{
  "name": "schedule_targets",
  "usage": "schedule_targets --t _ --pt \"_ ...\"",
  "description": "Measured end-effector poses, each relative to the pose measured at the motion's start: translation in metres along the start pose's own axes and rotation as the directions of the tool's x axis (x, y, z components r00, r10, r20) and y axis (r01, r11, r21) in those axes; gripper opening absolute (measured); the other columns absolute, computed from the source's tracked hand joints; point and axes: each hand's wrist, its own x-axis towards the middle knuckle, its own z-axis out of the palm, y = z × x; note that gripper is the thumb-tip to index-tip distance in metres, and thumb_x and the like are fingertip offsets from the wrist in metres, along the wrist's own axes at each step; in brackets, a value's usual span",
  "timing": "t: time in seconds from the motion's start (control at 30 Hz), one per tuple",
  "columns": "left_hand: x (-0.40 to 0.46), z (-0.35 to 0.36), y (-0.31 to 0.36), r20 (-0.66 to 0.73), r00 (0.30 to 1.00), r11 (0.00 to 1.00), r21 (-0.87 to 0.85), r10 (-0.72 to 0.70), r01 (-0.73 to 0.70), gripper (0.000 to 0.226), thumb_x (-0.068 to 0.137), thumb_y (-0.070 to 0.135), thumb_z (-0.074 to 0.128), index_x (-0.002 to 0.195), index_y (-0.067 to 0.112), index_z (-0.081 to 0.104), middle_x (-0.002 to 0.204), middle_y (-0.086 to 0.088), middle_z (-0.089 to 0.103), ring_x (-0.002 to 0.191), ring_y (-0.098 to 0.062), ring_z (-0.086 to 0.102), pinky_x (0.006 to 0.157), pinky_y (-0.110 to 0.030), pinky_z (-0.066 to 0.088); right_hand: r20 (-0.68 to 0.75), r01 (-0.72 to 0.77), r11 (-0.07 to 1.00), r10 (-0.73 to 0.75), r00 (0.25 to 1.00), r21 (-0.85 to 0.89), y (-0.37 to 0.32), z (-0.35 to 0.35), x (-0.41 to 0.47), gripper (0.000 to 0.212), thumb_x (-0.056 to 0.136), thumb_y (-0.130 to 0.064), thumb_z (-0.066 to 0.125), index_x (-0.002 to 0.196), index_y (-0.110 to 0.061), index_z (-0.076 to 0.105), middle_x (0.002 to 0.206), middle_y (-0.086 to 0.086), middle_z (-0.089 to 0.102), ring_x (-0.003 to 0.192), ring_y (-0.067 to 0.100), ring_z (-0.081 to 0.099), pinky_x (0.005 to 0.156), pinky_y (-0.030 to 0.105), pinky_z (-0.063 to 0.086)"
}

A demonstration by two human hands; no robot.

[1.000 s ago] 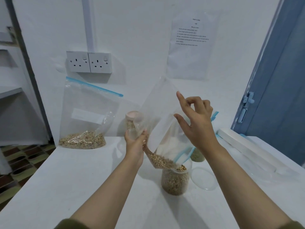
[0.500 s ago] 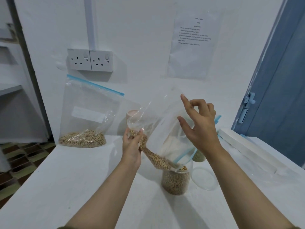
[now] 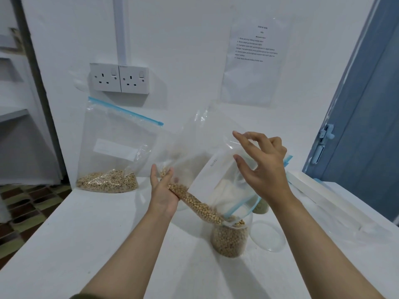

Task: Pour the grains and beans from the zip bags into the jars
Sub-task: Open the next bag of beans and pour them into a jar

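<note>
Right now a clear zip bag (image 3: 216, 160) hangs tilted over the white tabletop (image 3: 86, 244), its blue-zipped mouth dipped into an open clear jar (image 3: 230, 239). Pale round beans (image 3: 198, 205) lie in a line along the bag's lower edge, sloping down into the jar, which is already well filled with the same beans. The left hand (image 3: 163, 193) cups the raised lower corner of the bag from beneath, its fingers (image 3: 154, 175) straight and close together, pressed against the plastic and the beans in it. The right hand (image 3: 263, 167) is at the bag's upper side; its thumb and forefinger are spread apart and the other fingers curl, but whether any of them actually pinches the film cannot be told.

Just right of the jar a clear round lid (image 3: 267, 236) lies flat on the tabletop. Behind the jar, partly hidden by the bag and the right wrist, stands a second container with greenish contents (image 3: 261, 207). To the left, a second zip bag (image 3: 114, 147) leans upright against the wall, zip closed, with mixed grains settled at its bottom. A long white box (image 3: 319, 190) lies along the right edge of the tabletop, beside a blue door (image 3: 367, 104). On the wall are a double socket (image 3: 119, 77) and a printed sheet (image 3: 254, 61), whose text is too small to read. Patterned floor tiles (image 3: 28, 203) show at the lower left.
</note>
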Motion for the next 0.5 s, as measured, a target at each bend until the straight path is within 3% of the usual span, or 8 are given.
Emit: schedule_targets --t 0.27,0.5 --pt "0.006 -0.004 0.005 -0.018 1.000 0.999 0.029 0.021 -0.021 0.061 0.096 0.012 0.060 0.140 0.048 0.040 0.141 0.005 0.046 0.117 -0.018 0.053 0.082 -0.041 0.049 0.003 -0.006 0.999 0.006 1.000 -0.047 0.010 0.001 -0.002 0.040 0.089 -0.019 0.067 0.128 -0.027 0.066 0.122 -0.001 0.061 0.097 0.022 0.040 0.085 0.043 0.032" --pt "0.009 0.001 0.009 -0.032 0.997 0.995 -0.068 0.073 -0.075 0.063 0.094 0.004 0.059 0.145 0.035 0.038 0.127 -0.004 0.054 0.105 -0.018 0.060 0.079 -0.035 0.051 0.010 -0.048 0.997 0.048 0.999 -0.054 0.010 0.002 -0.003 0.043 0.089 -0.022 0.066 0.132 -0.025 0.064 0.122 0.002 0.061 0.101 0.020 0.039 0.087 0.039 0.027"
